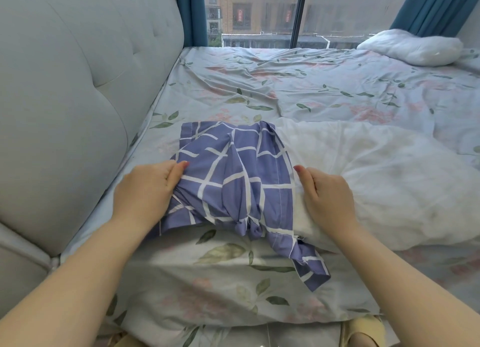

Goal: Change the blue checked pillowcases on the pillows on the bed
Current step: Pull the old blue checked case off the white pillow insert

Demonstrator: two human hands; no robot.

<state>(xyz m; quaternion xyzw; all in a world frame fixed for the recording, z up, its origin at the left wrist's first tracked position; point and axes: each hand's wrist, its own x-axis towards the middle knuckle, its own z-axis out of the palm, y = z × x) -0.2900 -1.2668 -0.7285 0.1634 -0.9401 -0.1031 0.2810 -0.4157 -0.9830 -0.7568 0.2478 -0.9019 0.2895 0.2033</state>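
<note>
Nearest, the left hand [145, 190] clutches the gathered side of the blue white-checked cotton pillowcase [233, 175]. The right hand [327, 193] pinches its hemmed edge against the bare white pillow [389, 180]. The case sits bunched over the pillow's left end. Likely mid-change; next, both hands must draw evenly along the pillow. Farther off lies a second uncovered pillow [413, 48].

Bed [259, 87] w/ floral sheet: blue checked pillowcase [233, 180] betw. left hand [145, 190] & right hand [327, 193]; bare white pillow [389, 185] under right hand; 2nd pillow [410, 46] far beyond it
</note>
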